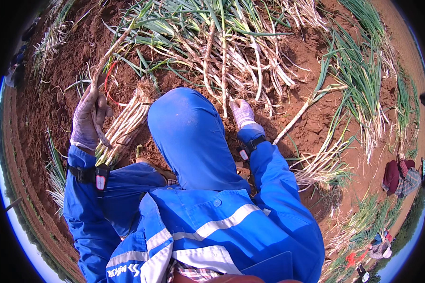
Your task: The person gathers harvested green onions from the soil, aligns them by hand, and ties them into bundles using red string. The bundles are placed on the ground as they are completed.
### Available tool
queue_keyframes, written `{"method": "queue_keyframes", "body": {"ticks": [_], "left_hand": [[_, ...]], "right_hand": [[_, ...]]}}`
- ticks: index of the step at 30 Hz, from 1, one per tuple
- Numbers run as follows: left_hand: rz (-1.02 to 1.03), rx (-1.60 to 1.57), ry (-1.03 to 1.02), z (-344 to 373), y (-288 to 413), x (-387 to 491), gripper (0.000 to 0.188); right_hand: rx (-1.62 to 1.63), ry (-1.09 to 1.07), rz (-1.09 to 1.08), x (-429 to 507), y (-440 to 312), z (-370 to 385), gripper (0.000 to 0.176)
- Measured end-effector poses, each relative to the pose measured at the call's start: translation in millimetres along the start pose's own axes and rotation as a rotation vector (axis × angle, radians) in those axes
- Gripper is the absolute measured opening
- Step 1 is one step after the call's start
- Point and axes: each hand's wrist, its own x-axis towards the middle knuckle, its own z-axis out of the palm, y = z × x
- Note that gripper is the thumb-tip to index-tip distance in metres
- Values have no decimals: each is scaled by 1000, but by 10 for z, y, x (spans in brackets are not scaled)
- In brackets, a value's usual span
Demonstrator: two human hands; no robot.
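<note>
My left hand (pixel 88 118), in a soiled pale glove, is closed around a long green onion stalk (pixel 108 55), whose green leaves run up towards the big pile. Beside it lies a tied bundle of trimmed green onions (pixel 125 123), roots pointing up and away. A thin red strip (pixel 107 81) curves on the soil near that hand. My right hand (pixel 242 111), also gloved, is at the root end of a stalk at the near edge of a loose pile of green onions (pixel 230 63); its fingertips are partly hidden, so its grip is unclear.
More green onions (pixel 364 88) lie in rows on the reddish soil at the right. A smaller heap (pixel 322 164) is near my right elbow, and a single stalk (pixel 294 120) lies beside my right forearm. Other people (pixel 402 177) are at the far right. My blue-clad knee rises between my hands.
</note>
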Motion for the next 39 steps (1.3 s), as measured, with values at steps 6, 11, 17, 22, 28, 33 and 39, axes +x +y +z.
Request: {"method": "queue_keyframes", "body": {"ticks": [6, 11, 17, 22, 28, 33, 39], "left_hand": [[-68, -116, 23, -29, -181, 11, 56], [-87, -238, 125, -113, -182, -32, 56], [-43, -222, 26, -43, -223, 3, 62], [-134, -198, 97, -52, -275, -44, 50], [-31, -318, 64, -286, -289, -56, 53], [-130, -460, 45, -346, -355, 22, 42], [61, -572, -71, -234, -240, 225, 39]], "right_hand": [[-345, -203, 52, 142, -599, 191, 42], [28, 336, -317, 93, -826, 299, 31], [-293, 5, 22, 547, -1119, 697, 40], [-60, -189, 42, 606, -1151, 555, 34], [977, -647, -69, 290, -1372, -9, 31], [524, -358, -238, 59, -1759, -637, 36], [720, -449, -454, -334, -3155, -1957, 35]]}}
